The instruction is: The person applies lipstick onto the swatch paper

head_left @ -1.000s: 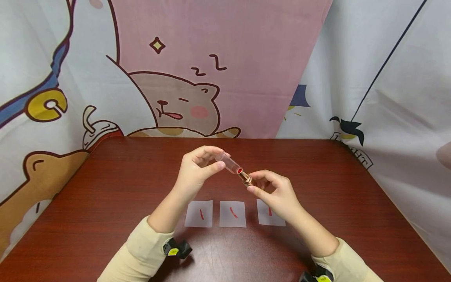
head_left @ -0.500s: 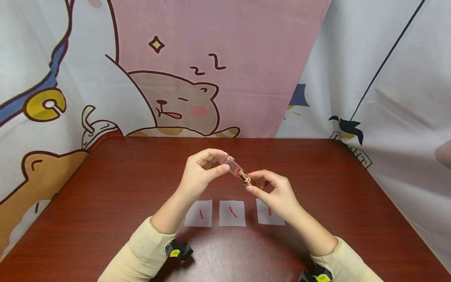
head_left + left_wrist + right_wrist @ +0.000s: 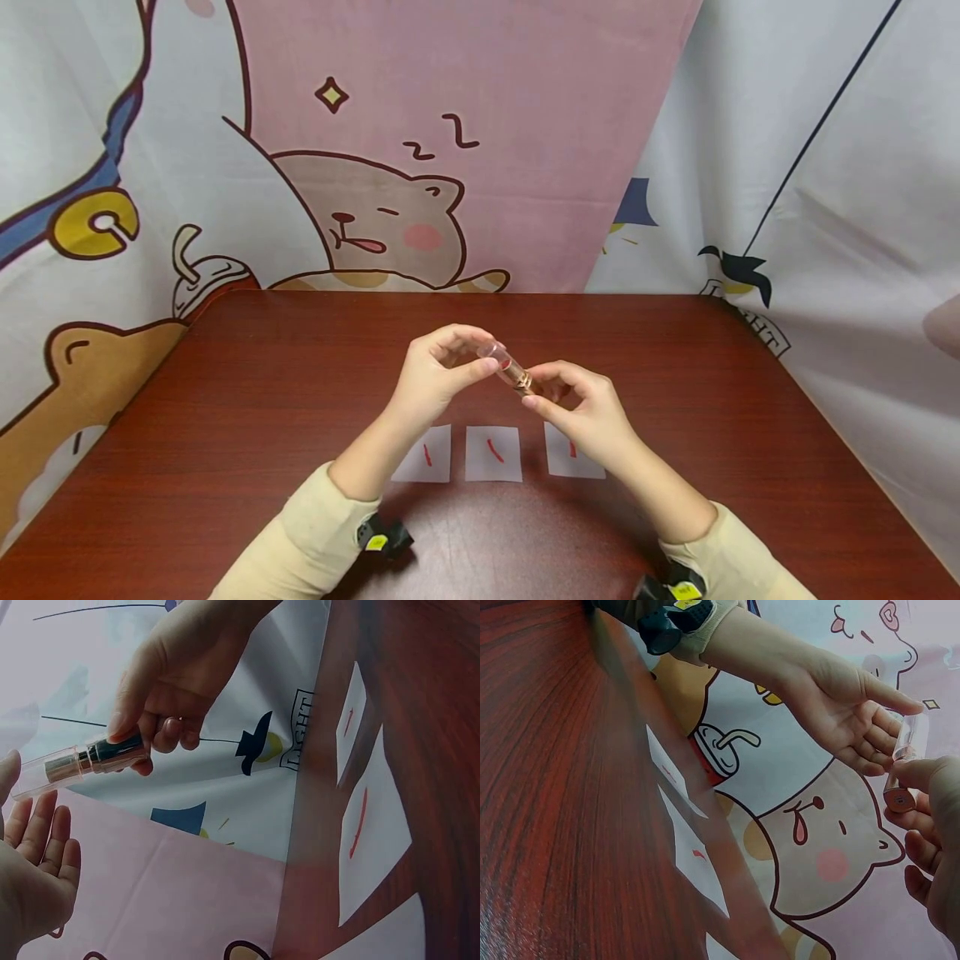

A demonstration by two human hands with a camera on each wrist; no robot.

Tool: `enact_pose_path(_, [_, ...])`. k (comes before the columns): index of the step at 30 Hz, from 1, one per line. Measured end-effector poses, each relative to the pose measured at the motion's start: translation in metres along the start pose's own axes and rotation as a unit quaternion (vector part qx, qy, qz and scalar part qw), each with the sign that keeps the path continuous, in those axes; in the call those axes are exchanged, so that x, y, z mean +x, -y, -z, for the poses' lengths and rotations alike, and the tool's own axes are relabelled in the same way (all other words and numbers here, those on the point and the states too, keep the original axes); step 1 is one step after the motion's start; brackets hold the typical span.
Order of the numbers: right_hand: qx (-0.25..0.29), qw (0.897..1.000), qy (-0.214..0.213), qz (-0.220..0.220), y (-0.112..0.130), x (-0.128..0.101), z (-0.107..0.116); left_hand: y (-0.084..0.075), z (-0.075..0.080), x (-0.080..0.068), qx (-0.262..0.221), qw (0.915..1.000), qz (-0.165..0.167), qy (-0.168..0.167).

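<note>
In the head view my left hand pinches a clear lipstick cap between thumb and fingers. My right hand grips the gold base of the lipstick, held tilted above the table. The cap surrounds the red tip and part of the gold inner tube, lined up with the base. In the left wrist view the clear cap reaches over the gold collar, and the base sits between the right thumb and fingers. The round end of the lipstick faces the right wrist camera.
On the brown table lie three white paper squares in a row: left, middle and right, each with a red stroke. The left forearm overlaps the left one, the right hand the right one. A cartoon-printed cloth hangs behind the table.
My left hand has moved right and down, sliding the cap from the lipstick's tip further over its gold tube. The right hand has stayed nearly still.
</note>
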State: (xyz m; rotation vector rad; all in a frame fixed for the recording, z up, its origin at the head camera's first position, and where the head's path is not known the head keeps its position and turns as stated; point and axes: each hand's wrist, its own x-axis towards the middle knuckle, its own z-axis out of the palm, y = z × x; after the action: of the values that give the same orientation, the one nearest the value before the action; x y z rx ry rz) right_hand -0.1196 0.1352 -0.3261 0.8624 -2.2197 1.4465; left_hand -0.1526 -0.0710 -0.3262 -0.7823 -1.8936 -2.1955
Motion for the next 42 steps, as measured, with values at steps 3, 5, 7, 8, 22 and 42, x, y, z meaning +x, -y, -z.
enact_pose_path(3, [0.0,1.0,0.0,0.002,0.0,0.0,0.0,0.002,-0.002,0.0,-0.003,1.0,0.001,0.003])
enact_pose_path(5, [-0.001,1.0,0.0,0.005,-0.001,0.0,0.0,0.004,-0.003,-0.001,0.0,1.0,0.0,0.003])
enact_pose_path(7, [-0.002,1.0,0.0,0.009,-0.001,0.0,0.0,0.005,-0.004,-0.001,0.002,1.0,0.001,0.002])
enact_pose_path(8, [-0.002,1.0,0.0,0.011,-0.002,0.0,0.0,0.006,-0.004,-0.001,0.003,1.0,0.002,0.002])
enact_pose_path(22, [-0.019,1.0,-0.006,0.021,-0.002,0.0,-0.001,0.019,-0.009,-0.004,0.018,0.9997,0.007,-0.013])
enact_pose_path(42, [-0.019,1.0,-0.006,0.015,-0.004,0.002,-0.001,0.018,-0.009,-0.001,0.017,0.9997,0.005,-0.017])
